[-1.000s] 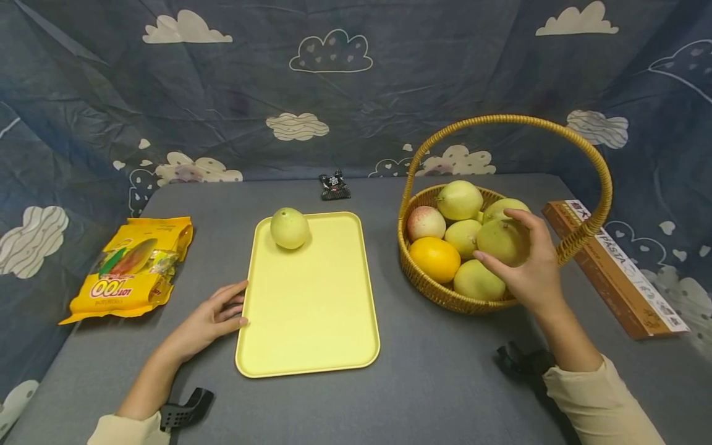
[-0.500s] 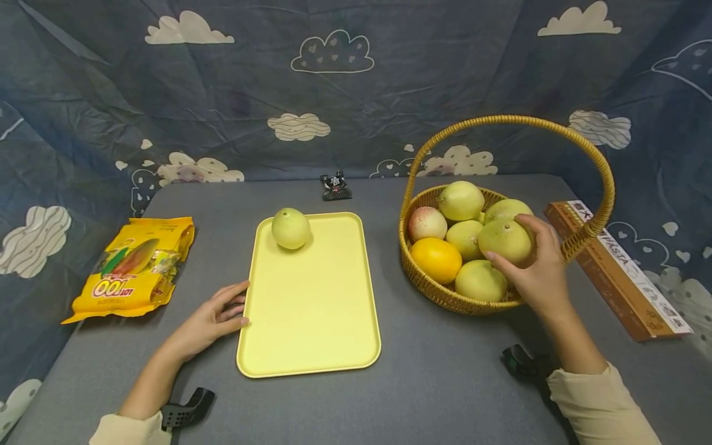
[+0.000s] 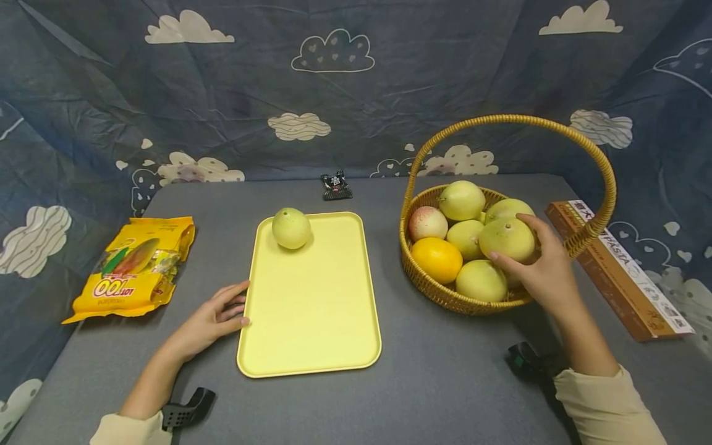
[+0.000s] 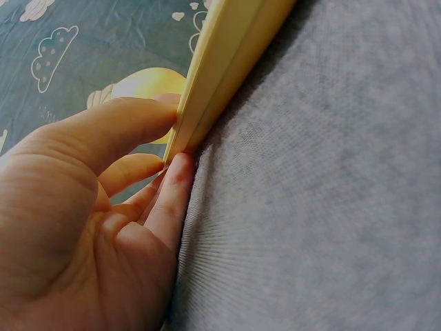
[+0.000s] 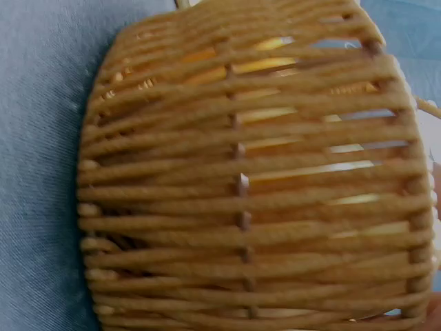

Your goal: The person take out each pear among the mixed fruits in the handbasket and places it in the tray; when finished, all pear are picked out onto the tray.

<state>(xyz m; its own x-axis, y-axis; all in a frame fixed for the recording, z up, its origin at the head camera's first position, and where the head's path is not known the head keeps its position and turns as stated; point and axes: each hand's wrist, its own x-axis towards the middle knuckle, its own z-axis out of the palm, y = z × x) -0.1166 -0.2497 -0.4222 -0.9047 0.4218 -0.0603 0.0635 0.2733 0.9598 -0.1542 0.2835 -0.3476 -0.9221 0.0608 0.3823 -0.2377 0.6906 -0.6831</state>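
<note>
While the right hand (image 3: 547,272) curls round a pale green fruit (image 3: 507,239) on top of the pile in the basket (image 3: 445,295), the left hand (image 3: 214,318) lies relaxed, fingertips against the yellow tray's (image 3: 311,309) left edge. The tray, long axis running away from the person, sits left of the basket, another fruit (image 3: 291,228) at its far end.

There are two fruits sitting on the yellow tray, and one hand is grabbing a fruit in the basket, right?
Not quite. The head view shows only one green fruit on the yellow tray, not two. The rest is right: the right hand grips a green fruit in the basket.
</note>
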